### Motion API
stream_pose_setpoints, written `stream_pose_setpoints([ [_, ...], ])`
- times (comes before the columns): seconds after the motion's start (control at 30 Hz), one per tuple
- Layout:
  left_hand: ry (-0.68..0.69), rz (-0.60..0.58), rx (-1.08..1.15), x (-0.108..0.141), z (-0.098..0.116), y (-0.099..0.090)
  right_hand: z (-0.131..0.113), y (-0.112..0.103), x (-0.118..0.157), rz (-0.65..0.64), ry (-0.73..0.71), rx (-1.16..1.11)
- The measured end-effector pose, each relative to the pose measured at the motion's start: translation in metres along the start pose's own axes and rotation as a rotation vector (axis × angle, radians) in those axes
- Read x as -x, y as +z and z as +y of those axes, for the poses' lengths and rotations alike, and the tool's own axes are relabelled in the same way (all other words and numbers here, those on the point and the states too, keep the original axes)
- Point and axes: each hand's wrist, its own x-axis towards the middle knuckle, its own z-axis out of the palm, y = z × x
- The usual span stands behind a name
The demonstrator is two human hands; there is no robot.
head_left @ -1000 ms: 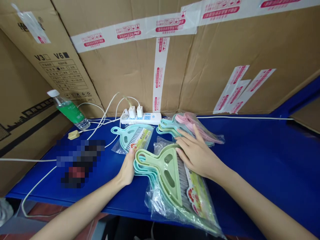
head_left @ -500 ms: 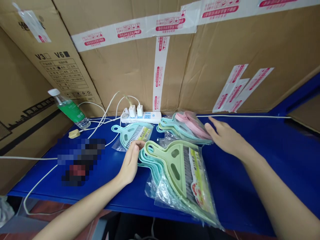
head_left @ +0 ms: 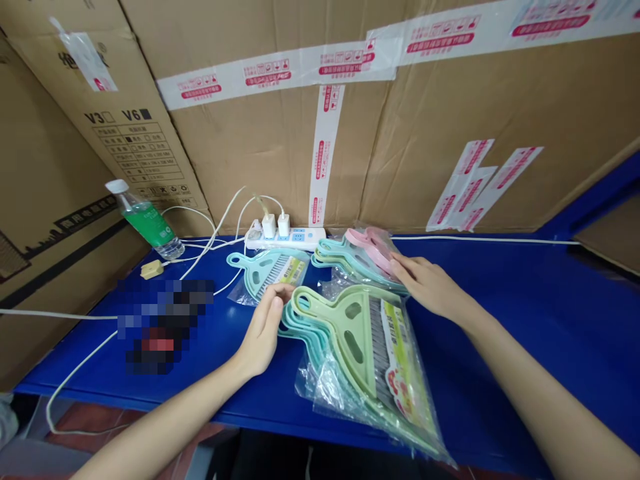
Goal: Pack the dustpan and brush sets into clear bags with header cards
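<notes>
A stack of bagged dustpan-and-brush sets lies at the table's front, a green dustpan (head_left: 340, 313) on top and blue dustpans (head_left: 305, 333) under it. My left hand (head_left: 260, 337) rests against the handle side of this stack, thumb up, fingers loosely bent and partly hidden behind the handles. Farther back, my right hand (head_left: 430, 283) presses its outstretched fingers against the right side of a pink dustpan (head_left: 373, 247). That pink one tops a second pile with blue and green sets (head_left: 345, 253). A single bagged blue dustpan (head_left: 267, 270) lies just beyond my left hand.
Against the cardboard wall (head_left: 270, 147) sits a white power strip (head_left: 310, 237) with chargers and trailing cables. A green-labelled bottle (head_left: 150, 223) leans at the back left. A pixelated dark object (head_left: 170, 327) lies on the blue table (head_left: 500, 347).
My right hand has moved left onto the pink dustpan, and its fingers have come closer together. The back pile has shifted slightly left. My left hand stays at the front stack.
</notes>
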Motion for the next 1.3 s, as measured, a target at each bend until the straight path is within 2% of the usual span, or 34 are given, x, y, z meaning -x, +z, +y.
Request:
stream_pose_setpoints([
  [0.4,0.065,-0.045,-0.062,0.003,0.001,-0.005,-0.02,-0.011,0.007,-0.037,0.007,0.042],
  [0.47,0.131,-0.045,-0.176,0.005,0.001,-0.011,-0.023,-0.013,0.008,-0.045,0.007,0.052],
  [0.57,0.291,-0.004,-0.481,0.012,0.005,-0.027,-0.023,-0.014,0.01,-0.037,-0.008,0.073],
  [0.63,0.384,0.002,-0.678,0.017,0.007,-0.038,-0.019,-0.014,0.009,0.011,-0.074,0.116],
  [0.73,0.479,-0.074,-0.873,0.025,0.004,-0.05,-0.008,-0.011,0.002,0.139,-0.293,0.189],
  [0.87,0.604,-0.11,-1.062,0.029,-0.011,-0.05,0.008,-0.01,-0.012,0.27,-0.61,0.245],
  [0.93,0.654,-0.085,-1.049,0.029,-0.019,-0.046,0.011,-0.014,-0.017,0.343,-0.712,0.28],
  [1.13,0.691,-0.073,-1.052,0.032,-0.027,-0.041,-0.012,-0.034,-0.01,0.591,-0.905,0.339],
  [1.3,0.667,-0.048,-1.044,0.036,-0.016,-0.04,-0.036,-0.049,0.009,0.637,-0.941,0.31],
])
